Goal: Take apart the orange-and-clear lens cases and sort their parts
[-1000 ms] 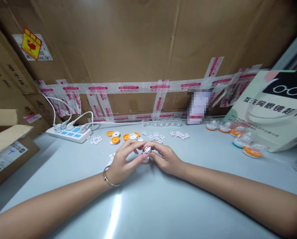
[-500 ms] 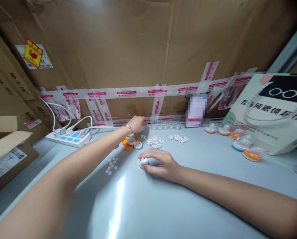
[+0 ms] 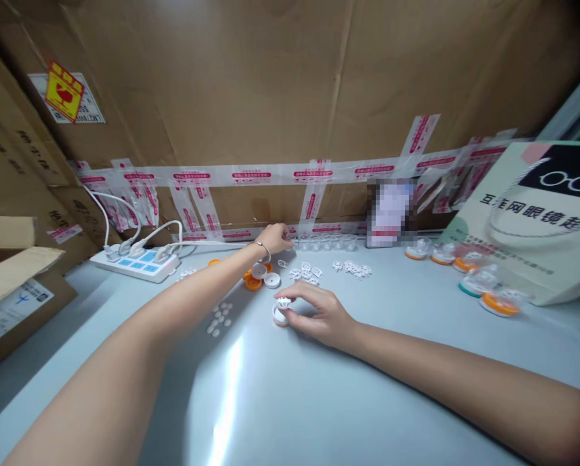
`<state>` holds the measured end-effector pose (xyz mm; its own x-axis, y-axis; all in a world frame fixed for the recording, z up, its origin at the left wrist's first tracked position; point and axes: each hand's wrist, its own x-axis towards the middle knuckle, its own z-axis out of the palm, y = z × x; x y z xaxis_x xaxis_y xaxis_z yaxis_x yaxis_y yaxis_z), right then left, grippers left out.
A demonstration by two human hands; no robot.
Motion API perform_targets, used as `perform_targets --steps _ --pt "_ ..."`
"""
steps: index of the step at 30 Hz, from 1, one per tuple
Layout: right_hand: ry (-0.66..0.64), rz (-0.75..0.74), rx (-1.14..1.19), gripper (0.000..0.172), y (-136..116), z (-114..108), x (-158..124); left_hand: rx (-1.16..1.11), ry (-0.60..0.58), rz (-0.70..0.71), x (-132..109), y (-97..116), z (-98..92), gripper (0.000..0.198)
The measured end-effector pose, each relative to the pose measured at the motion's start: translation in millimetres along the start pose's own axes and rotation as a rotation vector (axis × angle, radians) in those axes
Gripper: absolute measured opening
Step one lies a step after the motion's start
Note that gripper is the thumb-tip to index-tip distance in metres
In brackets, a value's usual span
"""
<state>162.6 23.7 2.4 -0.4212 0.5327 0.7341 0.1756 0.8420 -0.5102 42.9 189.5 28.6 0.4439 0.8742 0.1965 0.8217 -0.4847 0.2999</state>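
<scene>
left hand [image 3: 276,237] now off one cap [image 3: 280,316]

We see a smooth, pale table top [image 3: 348,401] with a glossy sheen; a streak of light lies on it at lower centre. The wall [image 3: 270,84] across the top of the frame is matt brown cardboard, creased, crossed by shiny clear plastic tape [image 3: 251,176]. Under our right hand [image 3: 314,312] the small lattice piece [image 3: 283,303] is white plastic, fairly matt. The caps [image 3: 258,277] at mid-frame are smooth orange and white plastic, and the cups [image 3: 326,243] by our left hand [image 3: 276,237] are clear plastic. The bangle [image 3: 263,250] looks like polished metal. At right, the bag [image 3: 537,220] is matt paper.
</scene>
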Motion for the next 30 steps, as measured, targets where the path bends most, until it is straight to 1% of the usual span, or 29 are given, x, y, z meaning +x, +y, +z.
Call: perform_targets --steps 3,5,7,9,11,12,14,15,17,19,21,24,26,28,30 --pt "0.002 0.059 -0.003 0.017 -1 0 0 -0.041 0.016 -0.028 -1 -2 3.9 0.027" --pt "0.007 0.101 -0.005 0.021 -1 0 0 -0.069 0.035 -0.042 -3 -1 3.0 0.034" --pt "0.007 0.158 0.012 0.027 0 0 -1 -0.097 0.076 -0.049 -8 1 -3.7 0.042" --pt "0.028 0.223 0.074 0.032 2 1 -3 -0.120 0.133 -0.045 -20 5 -16.9 0.043" --pt "0.096 0.279 0.163 0.031 5 3 -4 -0.171 0.170 -0.007 -41 11 -34.2 0.034" --pt "0.140 0.297 0.208 0.029 5 4 -5 -0.215 0.168 0.034 -55 15 -43.0 0.029" --pt "0.212 0.318 0.281 0.025 6 5 -5 -0.476 0.080 0.193 -86 22 -58.0 0.031" --pt "0.233 0.323 0.311 0.025 6 5 -5 -0.564 0.029 0.255 -102 25 -63.3 0.032" --pt "0.254 0.318 0.358 0.024 4 5 -4 -0.628 -0.084 0.373 -130 30 -68.4 0.028" --pt "0.270 0.298 0.384 0.023 2 5 -3 -0.641 -0.103 0.420 -147 33 -67.0 0.025" --pt "0.278 0.280 0.400 0.022 1 4 -3 -0.661 -0.083 0.407 -154 34 -61.7 0.027" --pt "0.283 0.288 0.424 0.020 0 2 -3 -0.730 -0.058 0.390 -152 35 -53.5 0.023" --pt "0.280 0.308 0.419 0.017 0 1 -3 -0.748 -0.008 0.406 -151 36 -51.0 0.019" --pt "0.266 0.331 0.406 0.013 0 -1 -2 -0.686 0.077 0.441 -152 37 -51.5 0.017" --pt "0.252 0.355 0.409 0.011 -1 -2 0 -0.552 0.166 0.486 -155 38 -53.7 0.017"
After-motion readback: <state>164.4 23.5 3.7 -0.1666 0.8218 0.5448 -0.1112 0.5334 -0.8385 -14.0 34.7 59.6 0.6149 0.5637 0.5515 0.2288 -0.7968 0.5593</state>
